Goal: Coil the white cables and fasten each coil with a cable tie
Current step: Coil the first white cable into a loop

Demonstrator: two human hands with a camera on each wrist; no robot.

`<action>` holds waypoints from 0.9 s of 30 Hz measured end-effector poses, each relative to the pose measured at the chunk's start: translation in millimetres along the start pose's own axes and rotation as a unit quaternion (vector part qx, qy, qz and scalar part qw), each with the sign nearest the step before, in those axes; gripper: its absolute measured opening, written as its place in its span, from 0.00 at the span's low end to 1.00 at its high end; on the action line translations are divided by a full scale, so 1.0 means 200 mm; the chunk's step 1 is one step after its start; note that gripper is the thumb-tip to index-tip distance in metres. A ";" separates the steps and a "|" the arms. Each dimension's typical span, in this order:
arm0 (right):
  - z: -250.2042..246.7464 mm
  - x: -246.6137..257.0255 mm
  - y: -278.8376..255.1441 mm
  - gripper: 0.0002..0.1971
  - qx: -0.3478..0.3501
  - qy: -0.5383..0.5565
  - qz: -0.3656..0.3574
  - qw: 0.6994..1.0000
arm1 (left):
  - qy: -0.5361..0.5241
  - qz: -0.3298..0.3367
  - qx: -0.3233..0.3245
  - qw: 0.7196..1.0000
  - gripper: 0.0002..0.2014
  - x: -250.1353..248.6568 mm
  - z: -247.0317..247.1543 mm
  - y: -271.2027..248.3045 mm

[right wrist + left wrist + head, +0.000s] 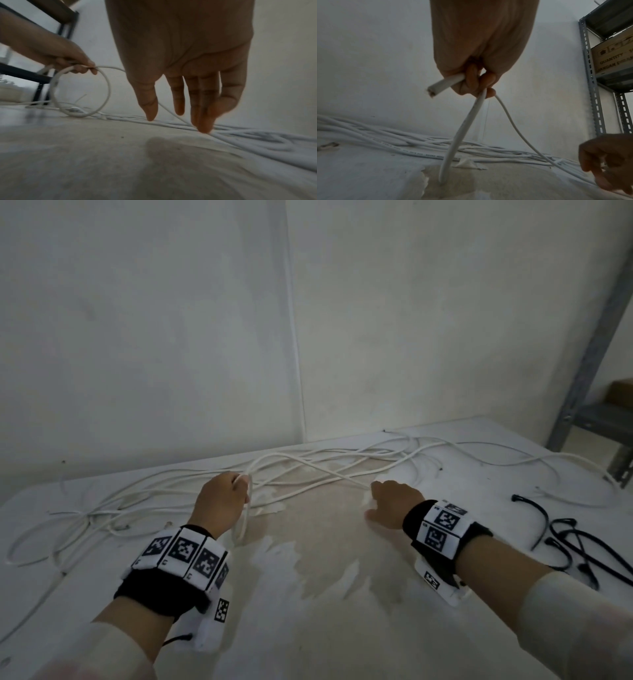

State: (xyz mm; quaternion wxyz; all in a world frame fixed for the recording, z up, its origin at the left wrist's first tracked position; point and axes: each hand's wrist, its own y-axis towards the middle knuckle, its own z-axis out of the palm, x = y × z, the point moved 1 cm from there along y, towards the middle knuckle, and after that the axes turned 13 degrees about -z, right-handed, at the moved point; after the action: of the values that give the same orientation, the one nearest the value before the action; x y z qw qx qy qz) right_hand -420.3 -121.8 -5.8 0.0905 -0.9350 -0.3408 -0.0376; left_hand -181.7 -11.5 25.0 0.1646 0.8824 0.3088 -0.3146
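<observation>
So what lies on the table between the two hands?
In the head view, one white cable spans from left hand to right hand; below it, bare table.

Loose white round cables (325,470) sprawl across the far side of the flat worn table (342,628). Thin black looped cable ties (568,542) lie at its right, before the grey slotted metal shelf (589,364).

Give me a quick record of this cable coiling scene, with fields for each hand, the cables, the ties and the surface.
left hand: grips one loop of thin white round cable, cut end sticking out of the grip
right hand: open, fingers straight, pointing down at the same cable's run on the table
loose white cables: tangled along the table's far side, uncoiled
black cable ties: lying on the table right of the right hand, unused
worn white table: coating peeled in the middle
</observation>
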 end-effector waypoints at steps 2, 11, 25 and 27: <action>0.00 -0.08 0.00 0.24 0.023 0.026 0.035 0.999 | -0.010 -0.011 -0.013 1.000 0.20 0.00 0.00 0.01; -0.01 -0.23 0.11 0.24 0.073 0.026 0.084 0.993 | -0.043 -0.018 -0.055 0.997 0.17 0.04 -0.02 0.05; 0.01 -0.18 0.29 0.34 0.079 0.068 0.038 0.994 | -0.090 -0.006 -0.090 0.992 0.16 0.04 -0.10 0.08; 0.01 -0.14 0.30 0.35 0.068 0.083 0.014 0.994 | -0.116 0.002 -0.126 0.985 0.16 0.04 -0.15 0.11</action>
State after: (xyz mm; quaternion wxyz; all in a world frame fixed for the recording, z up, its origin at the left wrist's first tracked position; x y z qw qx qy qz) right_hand -402.0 -184.0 -20.2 0.1821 -0.9250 -0.3208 -0.0905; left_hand -148.9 -8.8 44.4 0.3102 0.8127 0.3228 -0.3731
